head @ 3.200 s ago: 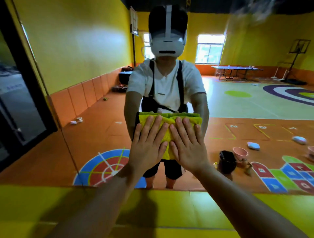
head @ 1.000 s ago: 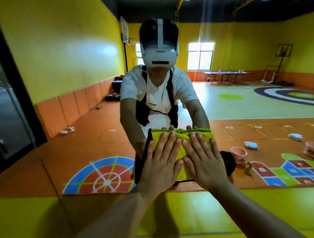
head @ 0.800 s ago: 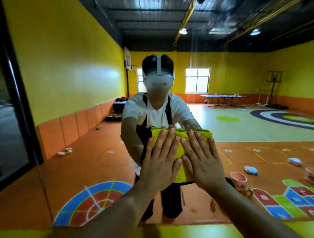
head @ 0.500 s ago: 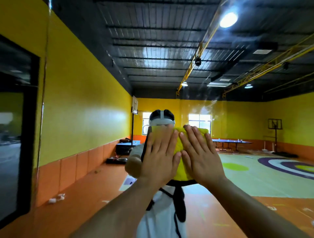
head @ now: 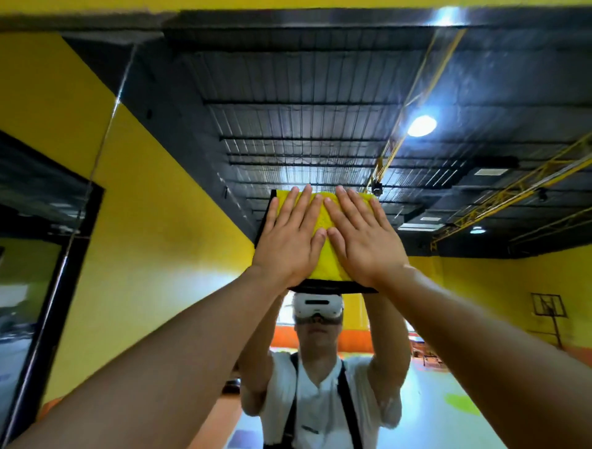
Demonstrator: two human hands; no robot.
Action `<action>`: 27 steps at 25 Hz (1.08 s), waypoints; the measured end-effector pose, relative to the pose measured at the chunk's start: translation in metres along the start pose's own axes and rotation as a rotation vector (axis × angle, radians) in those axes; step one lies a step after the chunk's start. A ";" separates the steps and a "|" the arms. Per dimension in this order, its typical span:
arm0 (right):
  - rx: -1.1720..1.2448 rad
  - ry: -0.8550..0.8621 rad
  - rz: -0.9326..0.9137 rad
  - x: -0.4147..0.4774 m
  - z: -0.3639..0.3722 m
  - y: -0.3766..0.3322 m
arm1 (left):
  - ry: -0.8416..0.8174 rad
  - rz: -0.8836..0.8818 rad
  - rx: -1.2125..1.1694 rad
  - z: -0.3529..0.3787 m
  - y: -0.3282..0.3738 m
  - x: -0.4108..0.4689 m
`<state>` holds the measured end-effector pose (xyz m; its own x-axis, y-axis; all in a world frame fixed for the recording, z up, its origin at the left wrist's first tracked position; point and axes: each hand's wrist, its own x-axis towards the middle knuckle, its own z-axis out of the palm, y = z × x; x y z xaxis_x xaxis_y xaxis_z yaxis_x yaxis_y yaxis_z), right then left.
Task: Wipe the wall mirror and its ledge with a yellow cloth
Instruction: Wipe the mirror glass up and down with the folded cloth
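Note:
The wall mirror [head: 320, 128] fills nearly the whole view and reflects a dark ceiling and yellow walls. A folded yellow cloth [head: 323, 243] lies flat against the glass high up, above head height. My left hand [head: 288, 237] presses its left half with straight, spread fingers. My right hand [head: 362, 237] presses the right half the same way, thumbs nearly touching. Both arms reach upward. Below the cloth I see the reflection of a person [head: 317, 368] with a white headset. The ledge is out of view.
A seam in the mirror [head: 105, 134] runs diagonally at the left. A black-framed dark opening [head: 41, 256] stands at the far left. The mirror's top edge meets a yellow wall strip [head: 288, 4] at the very top.
Both hands have slid the cloth steadily up the glass, from waist height to above head height. The view has tilted up, so the floor and ledge have dropped out of sight.

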<state>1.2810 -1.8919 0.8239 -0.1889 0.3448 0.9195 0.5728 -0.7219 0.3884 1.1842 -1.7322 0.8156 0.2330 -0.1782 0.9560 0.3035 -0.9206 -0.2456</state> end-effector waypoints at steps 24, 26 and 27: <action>-0.005 -0.055 -0.050 -0.032 -0.043 0.130 | -0.002 -0.039 -0.107 0.003 0.120 0.053; 0.010 -0.057 -0.053 -0.034 -0.043 0.140 | 0.012 -0.069 -0.123 0.003 0.130 0.055; 0.019 -0.055 -0.057 -0.036 -0.043 0.144 | 0.020 -0.078 -0.109 0.004 0.134 0.055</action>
<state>1.3361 -2.0333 0.8492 -0.1780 0.4182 0.8908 0.5771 -0.6888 0.4387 1.2416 -1.8637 0.8346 0.1935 -0.1107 0.9748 0.2176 -0.9640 -0.1527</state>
